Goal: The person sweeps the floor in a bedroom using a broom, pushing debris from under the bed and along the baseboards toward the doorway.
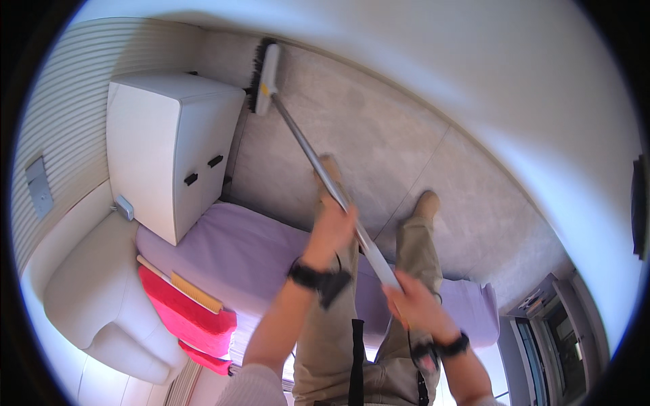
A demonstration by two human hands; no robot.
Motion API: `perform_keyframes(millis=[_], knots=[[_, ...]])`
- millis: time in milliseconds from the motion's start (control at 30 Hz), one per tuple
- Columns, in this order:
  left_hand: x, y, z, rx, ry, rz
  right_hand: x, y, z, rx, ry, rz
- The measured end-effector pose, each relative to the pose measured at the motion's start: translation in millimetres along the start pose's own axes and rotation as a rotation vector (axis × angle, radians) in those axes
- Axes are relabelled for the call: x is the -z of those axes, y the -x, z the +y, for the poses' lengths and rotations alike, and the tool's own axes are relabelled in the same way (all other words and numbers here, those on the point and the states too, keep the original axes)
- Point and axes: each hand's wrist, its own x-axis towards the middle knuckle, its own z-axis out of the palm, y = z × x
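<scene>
Both hands are wrapped round the pole of a long-handled floor brush [308, 150]. My left hand [333, 231] grips the grey shaft about midway, and my right hand [421, 306] closes on the paler upper end nearer my body. The brush's white head with black bristles [269, 71] rests far off at the top left, on the floor beside the cabinet and near the wall. The pole slants from upper left to lower right across my legs. Dark straps with small devices sit on both wrists.
A white cabinet [152, 145] with two black handles stands at the left. A purple-covered bed [254, 238] runs behind my legs. On it lie a red cloth [186, 314] and a yellow-bristled hand brush [196, 292]. Grey floor [379, 122] stretches to a white wall [494, 81].
</scene>
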Motion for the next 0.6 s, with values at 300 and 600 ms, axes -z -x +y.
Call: perform_keyframes(millis=[300, 600], knots=[[-80, -90, 39, 0.255, -0.158, -0.365, 97, -29, 36, 0.067, -0.161, 0.074], [-363, 145, 66, 0.367, 0.178, -0.677, 176, 225, 200, -0.331, -0.277, 0.267]])
